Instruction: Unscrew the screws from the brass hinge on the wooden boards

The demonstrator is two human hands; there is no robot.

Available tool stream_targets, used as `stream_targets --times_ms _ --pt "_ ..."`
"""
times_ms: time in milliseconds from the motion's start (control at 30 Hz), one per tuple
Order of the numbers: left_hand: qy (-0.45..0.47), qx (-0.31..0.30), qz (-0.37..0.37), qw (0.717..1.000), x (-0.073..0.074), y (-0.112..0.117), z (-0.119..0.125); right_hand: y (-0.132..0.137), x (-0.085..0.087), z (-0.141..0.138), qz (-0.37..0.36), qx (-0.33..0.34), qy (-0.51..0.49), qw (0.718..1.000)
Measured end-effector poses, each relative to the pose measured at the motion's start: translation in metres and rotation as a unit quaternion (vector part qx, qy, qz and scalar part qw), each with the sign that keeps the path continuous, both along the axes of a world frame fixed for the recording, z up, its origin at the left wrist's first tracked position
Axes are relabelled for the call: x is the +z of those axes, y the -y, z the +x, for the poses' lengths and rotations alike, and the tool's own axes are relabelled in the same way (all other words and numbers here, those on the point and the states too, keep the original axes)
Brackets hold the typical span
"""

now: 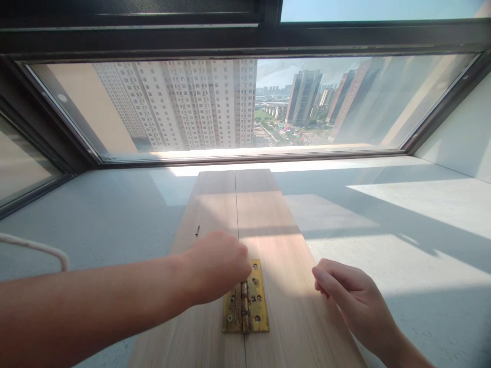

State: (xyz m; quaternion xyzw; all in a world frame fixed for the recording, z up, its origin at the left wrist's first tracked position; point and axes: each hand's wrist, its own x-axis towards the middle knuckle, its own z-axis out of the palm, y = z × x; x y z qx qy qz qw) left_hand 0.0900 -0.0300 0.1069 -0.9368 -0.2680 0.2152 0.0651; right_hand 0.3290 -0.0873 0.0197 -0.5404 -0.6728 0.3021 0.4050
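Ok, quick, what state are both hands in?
Left hand: closed in a fist over the hinge; anything held is hidden.
Right hand: curled closed; cannot tell if it holds anything.

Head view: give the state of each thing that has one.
Left board, right board: side by side
Hinge: open flat across both boards, partly covered
Screw: out of the hinge, on the left board
Left hand: curled over the hinge, contents hidden
Right hand: curled, contents hidden
Lower window: looks shut
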Motion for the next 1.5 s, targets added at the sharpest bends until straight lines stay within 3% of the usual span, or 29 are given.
stream_targets --times_ms 100,200,267,333,500,733,967,1133,1367,1500 --pt "0.009 0.135 -0.052 0.989 0.009 -0.003 0.008 0.0 0.0 -0.001 -0.002 0.004 -0.009 1.0" --pt "0.028 0.262 -0.084 0.961 0.014 -0.011 0.012 -0.001 0.0 -0.002 -0.005 0.004 -0.01 1.0" --pt "0.031 0.308 -0.109 0.945 0.015 -0.018 0.013 -0.001 0.0 -0.003 -0.005 0.004 -0.005 1.0" --pt "0.028 0.316 -0.124 0.94 0.016 -0.022 0.014 -0.001 -0.001 -0.003 -0.005 0.002 0.0 1.0" --pt "-0.01 0.252 -0.118 0.96 0.019 -0.014 0.015 0.0 -0.002 -0.002 -0.008 0.002 0.0 1.0" --pt "0.024 0.08 -0.029 0.996 0.012 -0.005 0.0 0.001 0.0 -0.003 -0.005 0.005 0.003 1.0" --pt "0.057 -0.06 0.025 0.996 0.002 0.002 -0.032 0.002 0.0 -0.001 0.01 0.011 0.01 1.0" --pt "0.014 -0.148 0.032 0.988 0.003 -0.005 -0.043 0.001 0.001 -0.002 0.019 0.014 0.013 1.0" --pt "0.026 -0.169 0.097 0.98 0.008 -0.012 -0.053 0.001 0.002 -0.002 0.02 0.012 0.021 0.999" --pt "0.054 -0.176 0.09 0.979 0.008 -0.013 -0.056 0.002 0.003 -0.002 0.014 0.012 0.024 1.0"
